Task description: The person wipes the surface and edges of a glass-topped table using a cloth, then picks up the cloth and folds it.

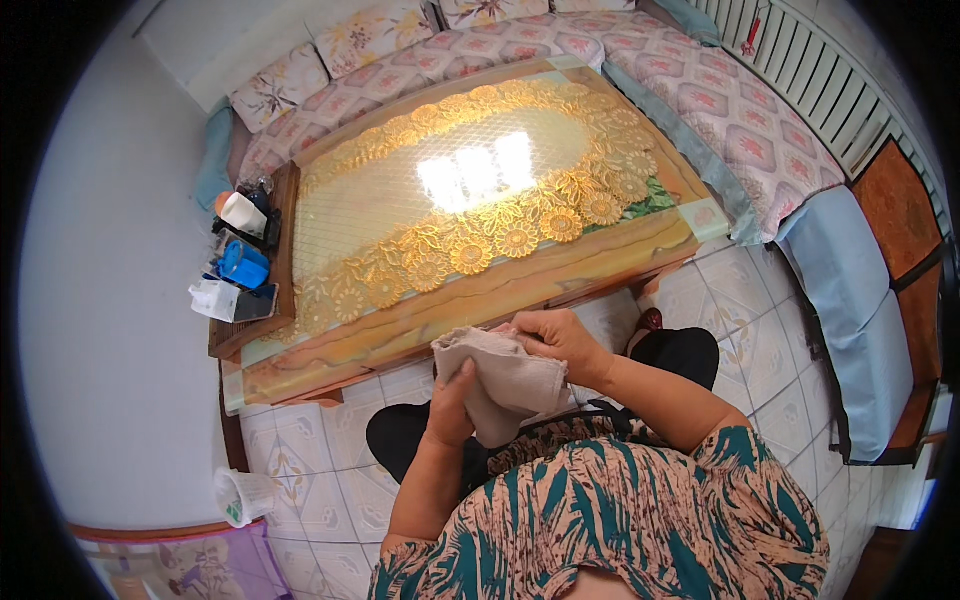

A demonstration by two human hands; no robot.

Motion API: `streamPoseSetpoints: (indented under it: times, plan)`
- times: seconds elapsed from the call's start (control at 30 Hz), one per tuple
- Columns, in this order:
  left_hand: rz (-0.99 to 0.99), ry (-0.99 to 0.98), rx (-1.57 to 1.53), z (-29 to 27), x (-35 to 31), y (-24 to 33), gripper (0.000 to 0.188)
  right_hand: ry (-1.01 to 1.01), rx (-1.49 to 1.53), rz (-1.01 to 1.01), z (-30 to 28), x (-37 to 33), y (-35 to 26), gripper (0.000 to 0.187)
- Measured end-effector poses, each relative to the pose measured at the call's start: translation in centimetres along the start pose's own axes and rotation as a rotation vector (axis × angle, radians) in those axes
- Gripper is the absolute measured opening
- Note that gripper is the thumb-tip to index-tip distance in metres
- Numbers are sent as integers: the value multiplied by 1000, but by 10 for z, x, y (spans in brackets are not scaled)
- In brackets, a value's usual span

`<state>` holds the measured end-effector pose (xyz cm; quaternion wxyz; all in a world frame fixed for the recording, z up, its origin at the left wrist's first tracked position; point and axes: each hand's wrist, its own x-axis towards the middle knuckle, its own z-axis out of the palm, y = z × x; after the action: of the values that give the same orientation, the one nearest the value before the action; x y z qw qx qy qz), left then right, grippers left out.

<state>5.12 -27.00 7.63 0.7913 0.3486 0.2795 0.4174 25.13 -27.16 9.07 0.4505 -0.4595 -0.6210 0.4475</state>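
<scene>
A beige cloth (515, 385), partly folded with a frayed-looking upper edge, is held up over my lap. My left hand (455, 400) grips its left side, thumb laid across the front and fingers hidden behind. At the cloth's upper right edge, my right hand (555, 338) is closed with the fingers bent, pinching the fabric there. The lower part of the cloth hangs down between my knees. Just beyond my hands lies the near edge of a low table (480, 298).
A gold floral table cover (470, 253) lies on the table. At its left end a wooden tray (285, 270) holds a blue container (243, 264), a white cup (243, 213) and tissues (215, 299). Patterned sofas stand behind, a blue-covered chair (850, 320) right, a white wastebasket (243, 497) lower left.
</scene>
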Motion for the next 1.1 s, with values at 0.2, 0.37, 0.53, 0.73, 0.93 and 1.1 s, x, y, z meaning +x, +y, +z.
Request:
streamPoseSetpoints:
  times: [0.2, 0.37, 0.53, 0.73, 0.93, 1.1]
  plan:
    - [-11, -69, -309, -15, 5, 1, 62, 13, 37, 145, -5, -1, -16, 19]
    - [71, -92, 307, -13, 10, 15, 31, 6, -48, 45, -1, 0, -15, 19]
    - [-96, -146, 457, 1, 19, 12, 25, 28, -681, -354, -11, 5, -8, 9]
    - [-18, -251, 836, 8, 24, 16, 23, -278, -956, -420, -14, 11, -19, 15]
    - [-23, -343, 881, 11, 15, 23, 25, -465, -937, -425, -15, 15, -32, 11]
    - [-148, -340, 651, 10, 6, 29, 26, -527, -806, -408, -19, 22, -43, 18]
